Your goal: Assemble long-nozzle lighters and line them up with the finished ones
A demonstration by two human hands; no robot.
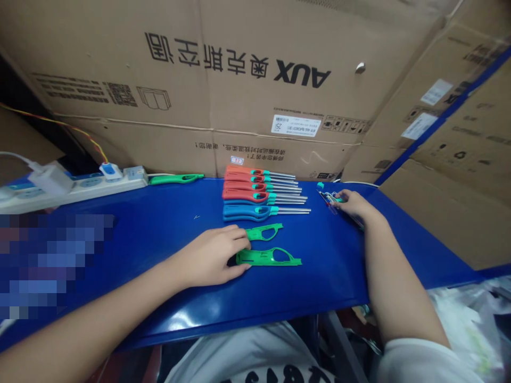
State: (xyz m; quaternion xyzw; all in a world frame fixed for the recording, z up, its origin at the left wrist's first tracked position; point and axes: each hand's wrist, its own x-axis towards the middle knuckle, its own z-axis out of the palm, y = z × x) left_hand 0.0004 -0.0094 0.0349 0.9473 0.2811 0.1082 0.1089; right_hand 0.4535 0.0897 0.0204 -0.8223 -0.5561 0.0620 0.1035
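The left hand [221,256] pinches a green shell [261,258] by one end; gentle is best. At its two o'clock, the right hand [355,204] is at small parts [328,200], grip hard to tell.

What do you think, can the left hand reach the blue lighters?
Probably yes: the left hand is close to the blue lighters with nothing seemingly between, though it's touching green plastic pieces.
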